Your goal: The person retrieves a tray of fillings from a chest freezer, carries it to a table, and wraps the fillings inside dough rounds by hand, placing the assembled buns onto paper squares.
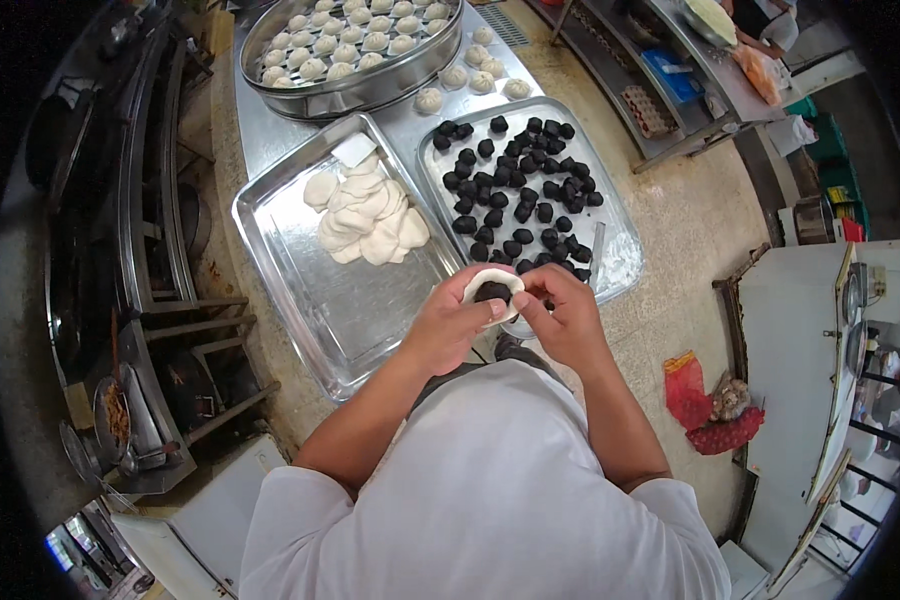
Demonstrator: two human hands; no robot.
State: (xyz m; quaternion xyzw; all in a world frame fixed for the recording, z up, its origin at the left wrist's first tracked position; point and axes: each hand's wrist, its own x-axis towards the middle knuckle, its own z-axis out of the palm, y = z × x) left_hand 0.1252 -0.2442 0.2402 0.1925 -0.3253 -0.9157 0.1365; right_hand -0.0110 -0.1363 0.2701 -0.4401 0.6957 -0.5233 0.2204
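Observation:
My left hand (453, 318) cups a round white dough wrapper (510, 279) with a black filling ball (491, 292) in its middle. The left thumb lies over the filling. With thumb and fingers, my right hand (562, 312) pinches the wrapper's right edge. Both hands are over the near ends of two metal trays. In the left tray (340, 335) a heap of flat dough wrappers (375, 215) lies beside a white scraper (354, 150). The right tray (620, 255) carries many black filling balls (525, 165), spread loosely.
A round metal steamer (345, 97) filled with pleated buns stands at the table's far end. Several more buns (455, 77) sit on the tabletop beside it. Stoves and a pan (112, 410) line the left. Red net bags (725, 432) lie on the floor at right. Another person (770, 30) is at the far right.

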